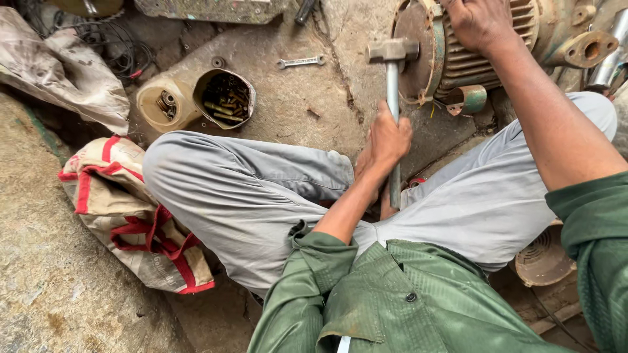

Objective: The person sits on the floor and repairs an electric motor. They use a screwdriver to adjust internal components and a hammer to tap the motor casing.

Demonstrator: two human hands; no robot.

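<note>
My left hand (387, 140) grips the metal handle of a hammer (393, 78), whose head is level with the round end plate of a rusty ribbed electric motor (458, 62) lying on the ground ahead. My right hand (479, 23) rests on top of the motor's finned body, fingers spread over it. I sit on the ground with knees in grey trousers apart, green sleeves on both arms.
A cut plastic container (224, 98) holds several rusty bolts, with a second round tub (162, 104) beside it. A small spanner (299, 62) lies on the concrete. A red-trimmed sack (131, 216) and cloth (62, 68) lie at left. A fan cover (543, 258) is at right.
</note>
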